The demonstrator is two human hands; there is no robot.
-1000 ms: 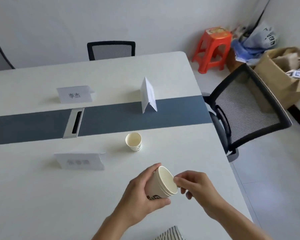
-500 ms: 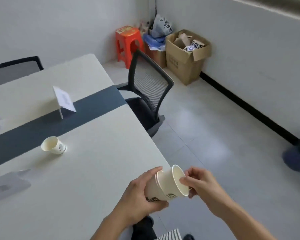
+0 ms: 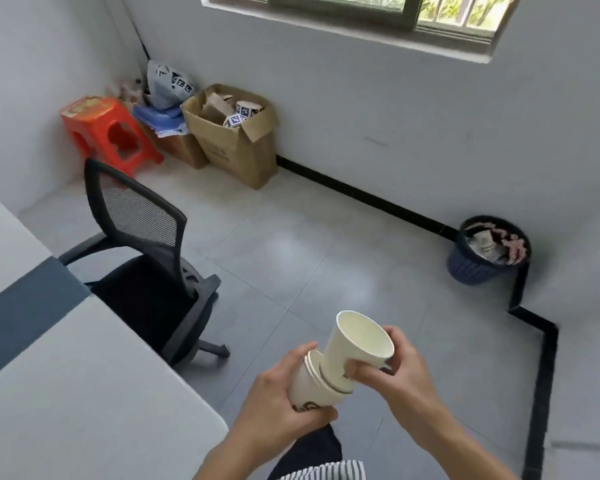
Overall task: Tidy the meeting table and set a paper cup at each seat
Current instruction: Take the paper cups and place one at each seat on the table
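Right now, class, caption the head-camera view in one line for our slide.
Left hand grips a stack of white paper cups; right hand holds the top white cup, tilted partly out.

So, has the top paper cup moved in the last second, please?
Yes. The right hand has drawn the top cup mostly out of the stack in the left hand, and it now shows right of the table edge, over the floor.

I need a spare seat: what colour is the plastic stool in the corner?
The stool is orange-red, seen best in the head view.
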